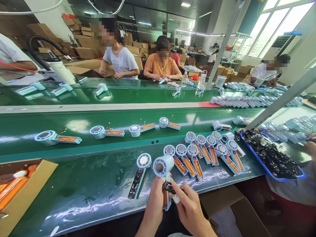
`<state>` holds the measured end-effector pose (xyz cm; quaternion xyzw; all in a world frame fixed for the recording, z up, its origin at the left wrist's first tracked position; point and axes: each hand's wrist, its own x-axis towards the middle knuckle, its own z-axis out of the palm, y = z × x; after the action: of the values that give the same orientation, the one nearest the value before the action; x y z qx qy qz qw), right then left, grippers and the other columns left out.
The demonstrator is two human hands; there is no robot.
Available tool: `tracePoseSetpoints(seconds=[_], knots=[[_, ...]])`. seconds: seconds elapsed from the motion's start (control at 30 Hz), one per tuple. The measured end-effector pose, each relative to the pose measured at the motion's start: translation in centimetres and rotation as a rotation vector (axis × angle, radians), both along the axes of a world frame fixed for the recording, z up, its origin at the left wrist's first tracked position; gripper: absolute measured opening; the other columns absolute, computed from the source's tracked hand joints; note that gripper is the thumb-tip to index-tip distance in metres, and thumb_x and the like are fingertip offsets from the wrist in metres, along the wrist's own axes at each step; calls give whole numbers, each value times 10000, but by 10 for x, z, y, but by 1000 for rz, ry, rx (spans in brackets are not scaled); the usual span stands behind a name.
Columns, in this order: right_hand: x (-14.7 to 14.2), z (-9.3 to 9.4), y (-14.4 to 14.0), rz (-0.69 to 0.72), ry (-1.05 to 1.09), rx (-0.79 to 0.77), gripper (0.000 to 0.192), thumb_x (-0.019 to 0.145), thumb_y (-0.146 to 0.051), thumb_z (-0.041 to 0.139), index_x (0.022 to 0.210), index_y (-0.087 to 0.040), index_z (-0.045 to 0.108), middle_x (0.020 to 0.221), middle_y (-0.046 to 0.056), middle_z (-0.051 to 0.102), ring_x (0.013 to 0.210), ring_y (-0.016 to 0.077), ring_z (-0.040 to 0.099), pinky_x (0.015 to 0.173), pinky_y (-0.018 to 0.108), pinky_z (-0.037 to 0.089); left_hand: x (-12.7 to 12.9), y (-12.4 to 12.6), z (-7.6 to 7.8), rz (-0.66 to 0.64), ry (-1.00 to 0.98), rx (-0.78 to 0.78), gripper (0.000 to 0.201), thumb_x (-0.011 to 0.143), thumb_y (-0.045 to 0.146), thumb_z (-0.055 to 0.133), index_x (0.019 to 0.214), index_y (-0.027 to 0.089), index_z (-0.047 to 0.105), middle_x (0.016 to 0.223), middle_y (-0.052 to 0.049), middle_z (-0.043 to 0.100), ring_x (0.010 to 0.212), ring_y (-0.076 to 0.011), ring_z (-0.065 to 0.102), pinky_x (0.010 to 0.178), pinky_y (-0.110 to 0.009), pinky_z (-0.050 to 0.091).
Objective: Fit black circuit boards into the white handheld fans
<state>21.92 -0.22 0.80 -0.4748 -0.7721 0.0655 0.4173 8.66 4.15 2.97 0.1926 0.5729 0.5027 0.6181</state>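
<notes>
A light blue handheld fan (161,165) is held upright by its handle in my left hand (155,197), fingers closed round it. An orange battery shows low in the handle. Between the fingers of my right hand (191,204) is a small black circuit board (169,187), held against the open handle. Something white shows at a right fingertip; I cannot make out what it is. Just left of my hands lies another fan (144,161) with a long circuit board (136,182) along its handle. To the right are several fans (192,151) with orange batteries exposed.
A blue tray (261,163) heaped with black circuit boards stands at the right. At the left is a cardboard box (32,197) with orange batteries. Fans lie spaced along the green belt (74,123). Co-workers sit across the line; another person's hand (310,144) is at the right edge.
</notes>
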Motion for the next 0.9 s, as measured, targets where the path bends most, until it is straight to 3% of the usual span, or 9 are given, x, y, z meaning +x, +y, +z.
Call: tracePoseSetpoints(seconds=[0.13,0.2,0.4,0.53,0.63,0.7,0.8,0.9], knots=[[-3,4,2,-33,81,-40,534,1034,-163,376,1552,-295,381,829,39,593,668,172,615,567,260,544,0,-2,1,-81,-268,41,500,692,537,685,1035,173,716,972,-87,760,1036,-320,697,859,-411,570],[-6,6,5,-69,83,-52,520,1041,-166,348,1546,-283,393,824,41,601,660,172,624,560,257,542,2,-4,-3,-116,-305,115,557,744,565,656,1160,195,679,1092,-99,754,1130,-334,669,938,-442,551],[-21,5,10,-203,-130,-90,508,1052,-202,319,1556,-188,376,802,66,652,595,178,648,513,246,509,12,-12,-26,-98,129,178,641,881,542,552,1424,220,440,1562,-123,454,1515,-287,291,1243,-435,223],[-26,7,8,-194,-408,-196,619,959,-108,430,1568,-166,335,778,55,681,563,183,659,492,242,487,8,-11,-34,-123,245,147,655,918,529,479,1464,184,367,1645,-158,310,1543,-289,222,1248,-469,196],[-27,10,8,-176,-546,-289,762,865,-121,589,1573,-183,311,796,53,705,608,212,681,540,263,520,1,-9,-40,-139,273,147,611,922,543,491,1425,200,438,1551,-151,475,1493,-297,348,1221,-474,275],[-28,11,10,-191,-548,-268,817,854,-134,613,1589,-191,261,941,103,727,710,247,700,600,305,555,-4,-8,-42,-137,261,142,538,901,550,548,1333,231,548,1408,-128,626,1414,-302,473,1164,-452,379],[-31,10,13,-137,-426,-187,797,918,-129,511,1616,-186,132,1178,170,676,848,262,699,674,336,579,-12,-9,-35,-67,284,114,420,822,527,670,1152,267,679,1258,-106,722,1330,-319,561,1058,-415,488],[-33,6,16,-60,-352,-191,761,959,-120,408,1619,-160,30,1043,136,683,784,245,684,627,320,568,-31,-11,-17,-153,397,173,347,778,522,701,1006,264,743,1096,-101,777,1184,-342,655,922,-393,558]])
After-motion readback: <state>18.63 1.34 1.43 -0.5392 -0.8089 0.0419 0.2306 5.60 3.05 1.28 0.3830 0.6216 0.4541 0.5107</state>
